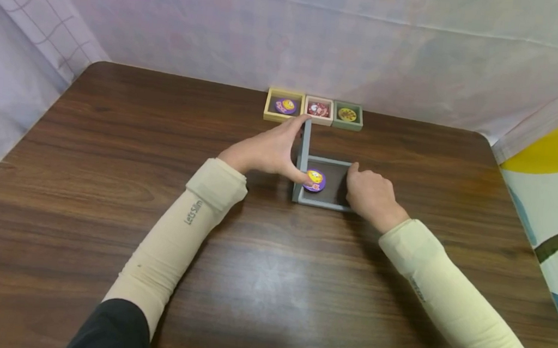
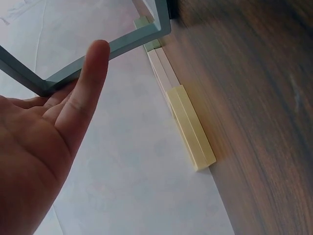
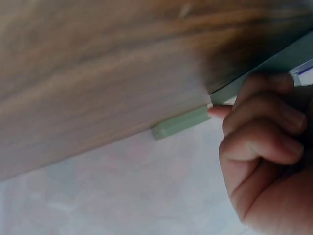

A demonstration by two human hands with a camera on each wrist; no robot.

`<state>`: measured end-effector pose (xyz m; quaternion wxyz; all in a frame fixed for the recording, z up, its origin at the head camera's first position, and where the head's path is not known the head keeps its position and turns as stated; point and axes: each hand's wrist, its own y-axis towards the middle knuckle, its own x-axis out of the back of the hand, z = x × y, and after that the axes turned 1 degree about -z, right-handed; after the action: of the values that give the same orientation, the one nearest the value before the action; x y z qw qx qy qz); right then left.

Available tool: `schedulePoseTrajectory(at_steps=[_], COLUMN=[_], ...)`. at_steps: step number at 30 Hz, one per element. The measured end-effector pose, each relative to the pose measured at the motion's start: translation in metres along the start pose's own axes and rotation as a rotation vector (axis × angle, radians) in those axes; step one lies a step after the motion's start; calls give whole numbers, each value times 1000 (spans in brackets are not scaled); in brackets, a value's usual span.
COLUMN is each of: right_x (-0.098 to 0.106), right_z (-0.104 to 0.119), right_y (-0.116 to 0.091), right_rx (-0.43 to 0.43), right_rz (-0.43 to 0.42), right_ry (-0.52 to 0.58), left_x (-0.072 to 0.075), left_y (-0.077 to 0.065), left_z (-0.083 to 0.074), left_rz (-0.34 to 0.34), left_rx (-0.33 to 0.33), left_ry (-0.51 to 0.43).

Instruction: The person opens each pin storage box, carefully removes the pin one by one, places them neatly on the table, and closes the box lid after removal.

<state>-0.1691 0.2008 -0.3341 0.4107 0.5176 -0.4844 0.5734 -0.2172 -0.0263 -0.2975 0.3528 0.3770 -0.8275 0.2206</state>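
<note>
A grey shallow box [image 1: 325, 205] lies on the table with a round purple badge [image 1: 316, 178] bearing a yellow cartoon figure inside it. At the box's left side a grey frame [image 1: 306, 138] stands upright. My left hand [image 1: 273, 149] spans this frame and grips it between thumb and fingers, as the bars and finger [image 2: 85, 98] in the left wrist view also show. My right hand [image 1: 371, 195] holds the box's right edge with curled fingers [image 3: 264, 125]. Part of that edge is hidden under the hand.
Against the curtain [image 1: 270, 37] at the back stand a yellow tray [image 1: 266, 107], a pink tray [image 1: 332, 112] and a green tray [image 1: 361, 120], side by side. Each holds one round badge. Dark wood tabletop [image 1: 259, 303] spreads around the hands.
</note>
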Motion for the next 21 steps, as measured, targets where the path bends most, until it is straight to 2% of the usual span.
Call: schedulePoseTrajectory(at_steps=[4,21], right_x=[-1,-5], right_z=[0,1], right_y=[1,-1], right_rx=[12,36], right_rz=[29,-6], right_ry=[-30,-72], left_x=[0,6], left_y=[-1,-3], left_z=[0,7], left_rz=[1,9], left_rx=[-5,-7], left_ry=[0,-39])
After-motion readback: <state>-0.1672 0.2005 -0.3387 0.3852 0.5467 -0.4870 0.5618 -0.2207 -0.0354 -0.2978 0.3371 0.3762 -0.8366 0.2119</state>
